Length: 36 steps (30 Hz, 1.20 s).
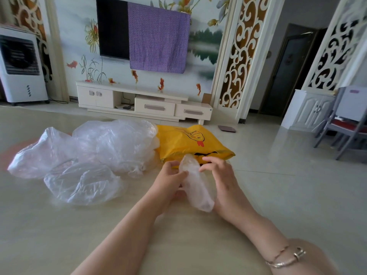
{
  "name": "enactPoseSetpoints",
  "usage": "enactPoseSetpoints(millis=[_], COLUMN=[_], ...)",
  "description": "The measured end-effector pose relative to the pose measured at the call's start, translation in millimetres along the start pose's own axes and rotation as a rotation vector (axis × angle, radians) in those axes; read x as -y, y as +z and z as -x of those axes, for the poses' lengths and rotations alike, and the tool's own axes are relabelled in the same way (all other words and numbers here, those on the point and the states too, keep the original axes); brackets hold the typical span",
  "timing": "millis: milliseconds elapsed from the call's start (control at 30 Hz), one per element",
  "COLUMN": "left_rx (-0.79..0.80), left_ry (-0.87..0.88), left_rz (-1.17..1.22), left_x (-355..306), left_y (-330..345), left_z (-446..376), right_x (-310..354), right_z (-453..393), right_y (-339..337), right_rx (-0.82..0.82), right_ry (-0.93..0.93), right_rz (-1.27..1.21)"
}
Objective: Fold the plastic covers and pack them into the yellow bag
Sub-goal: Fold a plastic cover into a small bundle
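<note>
L hand (172,176): fingers curled round the upper-left side of the folded cover, thumb on top, gripping it.
R hand (222,176): fingers bent over the right edge of same cover, pinching it nr the top; bracelet (286,257) on wrist.
folded cover (195,184): clear plastic, rolled/folded into a narrow strip, held btwn both hands, tilted w/ top end toward the yellow bag; lower end hangs free above the bench.
yellow bag (188,141): lies flat on bench just behind the hands, red/black print on top, opening edge prob faces the hands – partly hidden, hard to tell.
loose covers (89,155): pile of crumpled clear plastic, left of the bag & touching its left side; one flatter piece at front of pile.
bench (99,231): pale beige glossy surface, carries bag + pile.
bkgd: TV (113,28) on wall half-draped w/ purple cloth (158,38); white TV cabinet (143,102) below; white air cooler (19,66) far left; grey chair (345,126) far right.
</note>
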<state>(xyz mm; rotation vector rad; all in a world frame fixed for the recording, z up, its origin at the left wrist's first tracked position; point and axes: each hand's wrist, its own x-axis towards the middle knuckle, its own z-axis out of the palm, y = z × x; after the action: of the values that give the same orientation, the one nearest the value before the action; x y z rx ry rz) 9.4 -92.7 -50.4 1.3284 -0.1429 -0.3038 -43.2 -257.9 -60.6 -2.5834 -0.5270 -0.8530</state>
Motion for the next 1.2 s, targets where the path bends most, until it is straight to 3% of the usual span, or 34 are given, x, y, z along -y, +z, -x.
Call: enactPoseSetpoints(millis=[100,233,333,500,600,767,933,1100,1200], left_rx=[-0.046,-0.183,-0.203,0.062,0.130,0.044,0.026,0.015,-0.003], left_ry=[0.074,0.329,0.467,0.366,0.313,0.299,0.164,0.177,0.175], left_rz=[-0.182,-0.679,-0.729,-0.714,-0.789,-0.819,-0.718,-0.788,-0.787], left_x=[5,7,5,2,6,4,2,8,7], left_y=[2,-2,-4,-1,-2,-3,3,-1,0], left_z=[-3,-4,-4,-1,-3,-5,-3,-5,-5], right_x=[1,-1,-3,-5,-6,-7,-12,-11,-10], right_z=[0,3,4,4,5,3,-8,-16,-17], right_y=[-2,-3,-2,-3,-3,-3,8,13,13], right_rx=[0.002,0.108,0.191,0.225,0.253,0.222,0.094,0.061,0.005], right_ry=[-0.016,0.004,0.054,0.151,0.180,0.360,0.528,0.591,0.502], right_rz=[-0.033,-0.061,-0.074,-0.182,-0.240,-0.423,-0.346,-0.207,-0.256])
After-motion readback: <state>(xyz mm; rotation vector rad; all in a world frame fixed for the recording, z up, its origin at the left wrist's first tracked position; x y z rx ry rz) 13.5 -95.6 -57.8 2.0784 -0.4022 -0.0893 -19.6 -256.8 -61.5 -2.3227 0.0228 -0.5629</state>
